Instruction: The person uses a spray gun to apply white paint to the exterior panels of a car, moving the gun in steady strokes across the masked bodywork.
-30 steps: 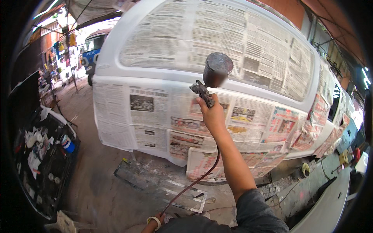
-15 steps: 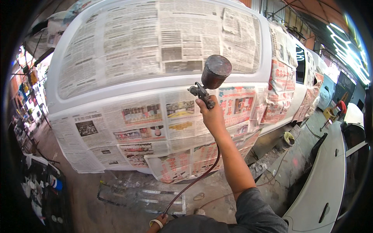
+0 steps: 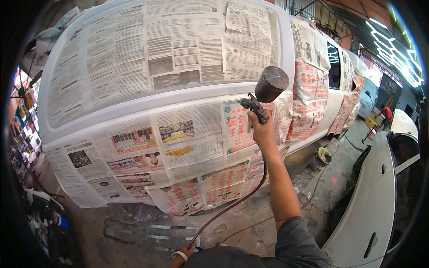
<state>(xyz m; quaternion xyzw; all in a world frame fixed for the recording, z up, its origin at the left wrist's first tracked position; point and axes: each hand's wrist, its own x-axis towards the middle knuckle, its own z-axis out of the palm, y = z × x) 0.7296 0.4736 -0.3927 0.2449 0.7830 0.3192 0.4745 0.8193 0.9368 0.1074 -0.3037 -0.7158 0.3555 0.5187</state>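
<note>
My right hand (image 3: 264,134) is closed round the handle of a spray gun (image 3: 254,105), held out in front of a white van (image 3: 165,99). A dark, paint-stained cup (image 3: 271,84) sits on top of the gun, tilted to the right. Sheets of newspaper (image 3: 187,120) cover the van's window and lower side, leaving a white strip of bodywork bare between them. From the gun's handle a dark red air hose (image 3: 228,212) curves down to my left hand (image 3: 187,251), which grips it low at the bottom edge.
Close on the right stands a pale car (image 3: 357,223). A bucket (image 3: 322,158) sits on the floor between it and the van. Slotted metal panels (image 3: 152,232) lie below the van. At the far right a person in red (image 3: 387,117) bends down.
My view has shifted to the right along the van. The spray gun in my right hand has moved rightward along the bare strip. My left hand stays on the hose.
</note>
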